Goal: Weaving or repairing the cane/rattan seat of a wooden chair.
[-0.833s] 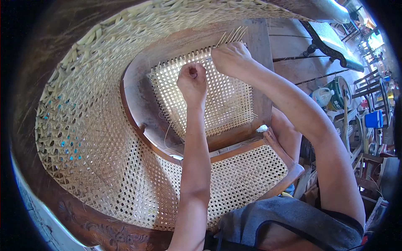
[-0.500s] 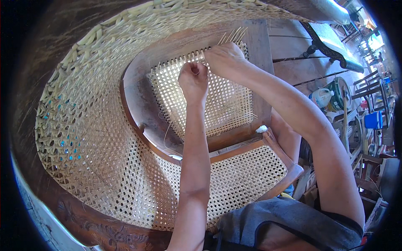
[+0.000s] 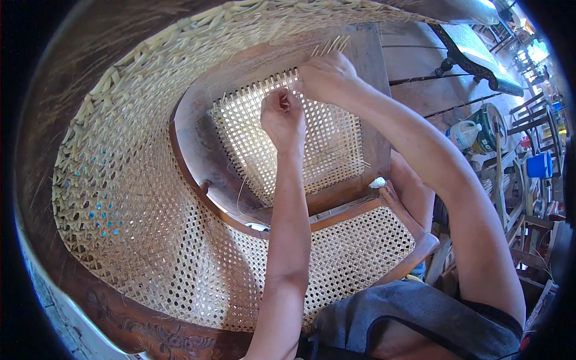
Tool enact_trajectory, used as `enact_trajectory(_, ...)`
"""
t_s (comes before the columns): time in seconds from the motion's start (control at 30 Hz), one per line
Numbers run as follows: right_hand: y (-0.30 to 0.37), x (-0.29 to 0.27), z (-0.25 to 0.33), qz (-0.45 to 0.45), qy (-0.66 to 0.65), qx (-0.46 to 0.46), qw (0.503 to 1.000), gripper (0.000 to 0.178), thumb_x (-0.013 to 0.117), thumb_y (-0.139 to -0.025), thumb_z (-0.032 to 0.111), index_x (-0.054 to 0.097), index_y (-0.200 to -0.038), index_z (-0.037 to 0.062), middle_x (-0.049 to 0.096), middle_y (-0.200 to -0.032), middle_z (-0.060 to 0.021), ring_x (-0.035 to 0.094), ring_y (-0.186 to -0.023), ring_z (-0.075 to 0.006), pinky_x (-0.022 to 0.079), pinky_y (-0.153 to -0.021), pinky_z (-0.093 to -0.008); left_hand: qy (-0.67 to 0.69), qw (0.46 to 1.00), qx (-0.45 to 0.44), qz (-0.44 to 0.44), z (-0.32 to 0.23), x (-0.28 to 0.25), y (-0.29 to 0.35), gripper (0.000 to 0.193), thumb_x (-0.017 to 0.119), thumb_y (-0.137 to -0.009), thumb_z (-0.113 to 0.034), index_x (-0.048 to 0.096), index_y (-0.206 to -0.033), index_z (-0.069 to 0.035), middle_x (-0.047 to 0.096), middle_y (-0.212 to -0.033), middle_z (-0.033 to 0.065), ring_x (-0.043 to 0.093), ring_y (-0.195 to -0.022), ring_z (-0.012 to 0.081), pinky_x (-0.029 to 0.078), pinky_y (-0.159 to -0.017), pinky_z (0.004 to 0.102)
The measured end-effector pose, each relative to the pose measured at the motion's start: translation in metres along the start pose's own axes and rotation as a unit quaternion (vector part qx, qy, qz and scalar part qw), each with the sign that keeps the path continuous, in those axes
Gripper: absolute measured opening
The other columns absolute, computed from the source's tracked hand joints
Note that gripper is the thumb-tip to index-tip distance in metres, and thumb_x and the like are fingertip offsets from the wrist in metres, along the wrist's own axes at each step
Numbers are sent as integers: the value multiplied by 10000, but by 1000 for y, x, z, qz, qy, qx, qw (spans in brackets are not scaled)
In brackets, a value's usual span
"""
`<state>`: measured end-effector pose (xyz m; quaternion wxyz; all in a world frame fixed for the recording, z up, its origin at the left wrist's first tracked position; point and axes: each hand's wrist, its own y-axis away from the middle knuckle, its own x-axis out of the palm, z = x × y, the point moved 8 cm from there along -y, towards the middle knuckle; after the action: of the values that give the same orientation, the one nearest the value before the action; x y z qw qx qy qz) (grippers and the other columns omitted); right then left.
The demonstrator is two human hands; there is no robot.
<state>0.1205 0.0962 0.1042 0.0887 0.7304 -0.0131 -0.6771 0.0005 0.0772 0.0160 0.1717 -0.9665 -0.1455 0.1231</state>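
A square panel of woven cane (image 3: 246, 141) fills the opening of a wooden chair seat (image 3: 373, 108), with pegs or strand ends along its far edge. Over its upper middle, my left hand (image 3: 284, 123) is closed, thumb and fingers curled together; what they pinch is too small to make out. My right hand (image 3: 327, 77) lies just right of it at the panel's far edge, back upward, fingers bent down and partly hidden. Loose cane strands (image 3: 331, 45) stick up beyond the right hand. One thin strand (image 3: 242, 191) hangs at the panel's left corner.
A tall curved chair back of woven cane (image 3: 138, 198) wraps around the left and front, edged by a carved wooden frame (image 3: 162, 336). A white-wrapped arm end (image 3: 377, 182) stands near the right. Beyond are a clear jug (image 3: 465, 134), a blue container (image 3: 539, 165) and wooden furniture.
Both hands have shifted slightly, the left hand a little to the right and the right hand slightly up and right. The view has moved a little too.
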Motion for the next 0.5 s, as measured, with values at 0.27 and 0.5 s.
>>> enact_trajectory(0.27, 8, -33, -66, -132, 29, 39, 990, 551, 431, -942, 546, 742, -899, 92, 721, -896, -136, 689, -909, -296, 515, -839, -426, -144, 989, 15, -3, -33, -3, -4, 227, 644, -784, -164, 652, -942, -2, 666, -775, 158, 639, -641, 271, 503, -618, 393)
enact_trajectory(0.5, 36, -41, -47, -168, -22, -2, 986, 557, 446, -929, 562, 743, -890, 92, 719, -868, -146, 694, -868, -298, 518, -815, -435, 352, 915, -134, 142, -16, 38, -10, 173, 643, -947, -187, 685, -926, -20, 668, -759, 35, 601, -572, 87, 441, -488, 182)
